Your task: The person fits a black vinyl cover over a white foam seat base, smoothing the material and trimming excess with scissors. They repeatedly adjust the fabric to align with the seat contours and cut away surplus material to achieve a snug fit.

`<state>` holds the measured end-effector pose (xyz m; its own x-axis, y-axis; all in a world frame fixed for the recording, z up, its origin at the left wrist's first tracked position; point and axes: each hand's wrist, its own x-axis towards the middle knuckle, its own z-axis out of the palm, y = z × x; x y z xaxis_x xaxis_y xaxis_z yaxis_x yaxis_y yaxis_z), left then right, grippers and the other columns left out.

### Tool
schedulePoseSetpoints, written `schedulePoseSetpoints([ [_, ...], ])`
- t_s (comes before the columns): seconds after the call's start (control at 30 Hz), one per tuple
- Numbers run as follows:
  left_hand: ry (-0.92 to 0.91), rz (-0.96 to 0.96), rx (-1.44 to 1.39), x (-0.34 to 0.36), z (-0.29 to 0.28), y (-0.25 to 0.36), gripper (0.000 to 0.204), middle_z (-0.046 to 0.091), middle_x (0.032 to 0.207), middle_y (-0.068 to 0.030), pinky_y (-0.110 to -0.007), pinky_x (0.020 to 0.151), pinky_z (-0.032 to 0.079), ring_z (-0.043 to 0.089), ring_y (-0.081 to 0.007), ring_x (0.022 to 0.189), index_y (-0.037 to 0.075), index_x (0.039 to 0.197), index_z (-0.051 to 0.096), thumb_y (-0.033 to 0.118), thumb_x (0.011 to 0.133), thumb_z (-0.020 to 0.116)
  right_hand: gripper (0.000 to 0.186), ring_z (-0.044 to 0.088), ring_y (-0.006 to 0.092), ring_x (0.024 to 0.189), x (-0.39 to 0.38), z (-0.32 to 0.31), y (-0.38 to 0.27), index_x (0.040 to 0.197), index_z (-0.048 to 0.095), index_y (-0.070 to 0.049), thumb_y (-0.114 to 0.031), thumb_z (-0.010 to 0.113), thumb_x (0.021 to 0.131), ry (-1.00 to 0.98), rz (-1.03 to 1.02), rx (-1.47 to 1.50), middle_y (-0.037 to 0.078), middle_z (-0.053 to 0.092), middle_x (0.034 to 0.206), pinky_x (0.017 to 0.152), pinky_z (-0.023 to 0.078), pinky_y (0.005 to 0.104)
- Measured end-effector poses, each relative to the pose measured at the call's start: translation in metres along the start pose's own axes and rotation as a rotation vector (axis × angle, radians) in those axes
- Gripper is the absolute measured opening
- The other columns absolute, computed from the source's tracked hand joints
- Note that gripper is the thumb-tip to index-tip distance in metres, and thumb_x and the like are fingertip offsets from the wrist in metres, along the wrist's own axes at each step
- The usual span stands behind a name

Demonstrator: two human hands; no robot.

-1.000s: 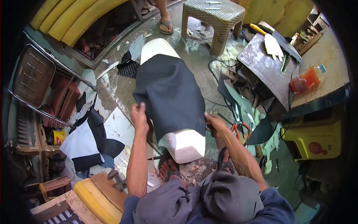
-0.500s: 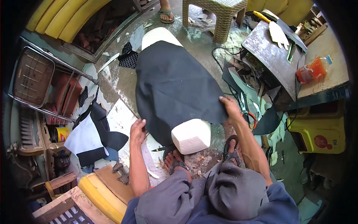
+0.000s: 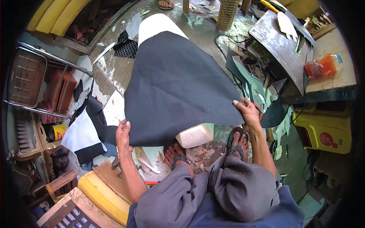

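The black sheet (image 3: 178,87) drapes over the white block (image 3: 195,136) between 2 outstretched forearms (image 3: 131,171), the left hand (image 3: 123,135) slightly nearer the body than the right hand (image 3: 249,114), both hands' fingers pinched on its near corners.

Floor (image 3: 209,41): a white foam block (image 3: 159,26) and a checkered scrap (image 3: 125,49) are supported.
Grey panel (image 3: 279,51): a white glove (image 3: 286,26) is borne near its edge.
Tabletop (image 3: 335,46): a bottle of orange liquid (image 3: 321,67) is carried.
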<state>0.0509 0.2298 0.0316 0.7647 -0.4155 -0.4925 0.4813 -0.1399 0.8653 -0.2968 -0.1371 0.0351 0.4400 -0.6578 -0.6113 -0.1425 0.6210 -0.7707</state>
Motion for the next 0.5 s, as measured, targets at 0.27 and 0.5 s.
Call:
schedulePoseSetpoints([
  [0.27, -0.356, -0.222, 0.0, -0.052, -0.003, -0.047, 0.061, 0.061, 0.137, -0.0174, -0.041, 0.107, 0.05, 0.063, -0.0266, 0.122, -0.006, 0.146, 0.042, 0.021, 0.098, 0.068, 0.05, 0.069, 0.0173, 0.082, -0.005, -0.018, 0.026, 0.126, 0.057, 0.001, -0.018, 0.082, 0.087, -0.065, 0.15, -0.037, 0.013, 0.069, 0.102, 0.071, 0.058, 0.0306],
  [0.5, -0.322, -0.273, -0.11, -0.06, -0.013, -0.049, 0.062, 0.064, 0.132, -0.0167, -0.04, 0.105, 0.051, 0.065, -0.028, 0.12, -0.005, 0.143, 0.046, 0.017, 0.093, 0.074, 0.064, 0.067, 0.0218, 0.098, -0.01, -0.017, 0.042, 0.136, 0.054, 0.004, -0.023, 0.083, 0.086, -0.109, 0.171, -0.117, 0.016, 0.067, 0.111, 0.086, 0.054, 0.0344],
])
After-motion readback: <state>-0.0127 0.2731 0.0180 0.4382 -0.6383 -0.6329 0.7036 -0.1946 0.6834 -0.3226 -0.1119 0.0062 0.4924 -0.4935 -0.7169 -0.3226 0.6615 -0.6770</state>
